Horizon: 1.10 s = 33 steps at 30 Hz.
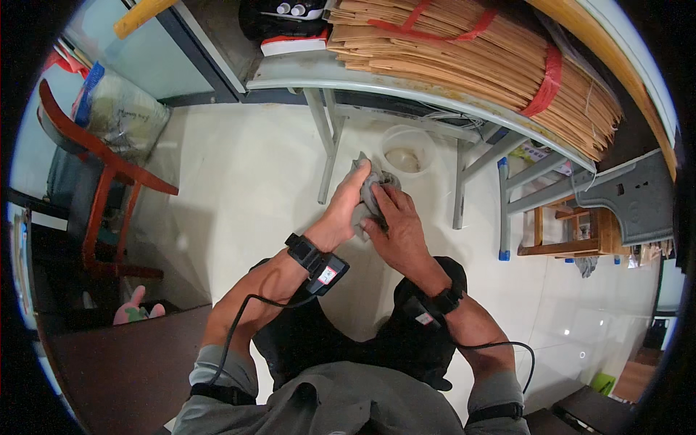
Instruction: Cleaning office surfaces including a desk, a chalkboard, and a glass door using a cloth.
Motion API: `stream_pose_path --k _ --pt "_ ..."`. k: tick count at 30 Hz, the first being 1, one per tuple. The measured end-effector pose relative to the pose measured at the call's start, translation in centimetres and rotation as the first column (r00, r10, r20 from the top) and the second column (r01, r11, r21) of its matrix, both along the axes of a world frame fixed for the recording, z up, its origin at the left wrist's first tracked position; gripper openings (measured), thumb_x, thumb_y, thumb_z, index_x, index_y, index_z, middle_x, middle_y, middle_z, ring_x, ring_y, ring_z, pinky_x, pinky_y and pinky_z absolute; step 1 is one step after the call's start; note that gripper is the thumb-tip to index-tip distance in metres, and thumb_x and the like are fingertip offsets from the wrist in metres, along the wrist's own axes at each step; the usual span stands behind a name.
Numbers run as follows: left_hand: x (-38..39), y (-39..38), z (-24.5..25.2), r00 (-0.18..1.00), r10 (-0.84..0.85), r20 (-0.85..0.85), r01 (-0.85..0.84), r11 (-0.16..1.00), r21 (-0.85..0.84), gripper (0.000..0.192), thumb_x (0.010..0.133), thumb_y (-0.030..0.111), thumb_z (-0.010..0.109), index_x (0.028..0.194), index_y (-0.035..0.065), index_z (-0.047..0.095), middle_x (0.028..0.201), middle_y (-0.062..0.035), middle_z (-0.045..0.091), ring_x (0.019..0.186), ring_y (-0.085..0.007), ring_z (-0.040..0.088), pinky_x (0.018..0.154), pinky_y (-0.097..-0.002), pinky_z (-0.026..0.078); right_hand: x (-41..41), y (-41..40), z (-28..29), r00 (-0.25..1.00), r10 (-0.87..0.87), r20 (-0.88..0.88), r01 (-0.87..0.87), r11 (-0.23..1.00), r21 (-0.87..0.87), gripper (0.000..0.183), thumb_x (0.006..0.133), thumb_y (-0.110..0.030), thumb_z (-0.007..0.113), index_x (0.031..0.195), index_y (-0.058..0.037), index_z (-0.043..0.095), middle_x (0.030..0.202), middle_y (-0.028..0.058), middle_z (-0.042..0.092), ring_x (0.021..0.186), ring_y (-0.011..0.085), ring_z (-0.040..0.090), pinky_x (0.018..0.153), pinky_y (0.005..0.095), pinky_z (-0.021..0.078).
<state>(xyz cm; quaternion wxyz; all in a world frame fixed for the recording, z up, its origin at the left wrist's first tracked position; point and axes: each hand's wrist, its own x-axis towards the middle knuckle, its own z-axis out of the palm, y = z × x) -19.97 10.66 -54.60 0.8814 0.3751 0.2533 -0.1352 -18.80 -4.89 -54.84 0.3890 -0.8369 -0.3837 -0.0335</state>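
Between my two hands is a crumpled grey cloth (371, 197), held out in front of my knees. My left hand (343, 205) grips it from the left, thumb along its upper side. From the right, my right hand (396, 231) presses its fingers onto the cloth's folds. Part of the cloth is hidden behind the fingers. Just beyond the hands, a translucent plastic bucket (409, 150) stands on the floor, apart from the cloth. A little murky liquid seems to lie at its bottom.
A metal-legged table (304, 76) ahead carries a thick stack of brown paper or cardboard sheets (462, 54) tied with red strapping. Its leg (324, 147) reaches the tiled floor (244, 163) near the bucket. A reddish wooden chair (109, 168) stands left, a wooden stool (587, 234) right.
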Motion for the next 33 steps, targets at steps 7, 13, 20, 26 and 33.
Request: stream_pose_path --k 7,13,20,26,33 --pt "-0.9 -1.2 -0.5 0.948 0.021 0.319 -0.080 0.982 0.173 0.056 0.103 0.053 0.046 0.138 0.0088 0.048 0.130 -0.0064 0.057 0.122 -0.0220 0.054 0.104 -0.0385 0.044 2.3 1.1 -0.3 0.892 -0.037 -0.451 0.203 0.923 0.326 0.048 0.090 -0.008 0.063 0.135 0.0046 0.050 0.125 0.0287 0.059 0.114 0.0437 0.058 0.104 0.0451 0.0442" --pt "1.3 2.7 -1.9 0.955 0.142 0.261 -0.124 0.989 -0.085 0.028 0.098 0.028 0.061 0.117 0.0080 0.063 0.107 -0.0040 0.067 0.097 -0.0191 0.065 0.086 -0.0369 0.053 3.4 -1.0 3.0 0.998 0.053 -0.031 -0.051 0.997 0.060 0.047 0.088 -0.014 0.068 0.131 0.0016 0.057 0.134 0.0259 0.055 0.125 0.0421 0.053 0.107 0.0448 0.0434" --pt "5.3 20.3 0.0 0.798 0.356 0.486 -0.423 0.906 0.032 0.032 0.100 0.032 0.050 0.113 0.0072 0.065 0.108 -0.0083 0.071 0.097 -0.0242 0.066 0.091 -0.0392 0.052 3.2 -6.2 21.7 0.669 -0.232 0.706 0.100 0.969 0.225 0.042 0.082 -0.004 0.072 0.122 0.0026 0.063 0.127 0.0216 0.061 0.121 0.0385 0.056 0.104 0.0485 0.0418" --pt "9.1 18.8 13.1 0.743 0.502 0.443 -0.575 0.817 0.038 0.035 0.103 0.030 0.048 0.123 0.0046 0.060 0.115 -0.0083 0.067 0.101 -0.0223 0.065 0.089 -0.0381 0.054 2.6 -7.1 26.9 0.500 -0.218 0.838 0.268 0.959 0.090 0.039 0.084 -0.003 0.070 0.122 0.0032 0.064 0.116 0.0184 0.064 0.109 0.0353 0.058 0.099 0.0437 0.0436" --pt "13.2 22.7 11.2 0.778 0.303 0.550 -0.412 0.908 0.082 0.029 0.102 0.023 0.050 0.120 0.0031 0.061 0.107 -0.0078 0.066 0.091 -0.0200 0.066 0.079 -0.0359 0.056 5.6 -5.7 28.6 0.534 -0.213 0.818 0.264 0.961 0.078 0.047 0.085 -0.004 0.070 0.132 -0.0030 0.061 0.135 0.0161 0.060 0.127 0.0328 0.054 0.110 0.0451 0.0387"
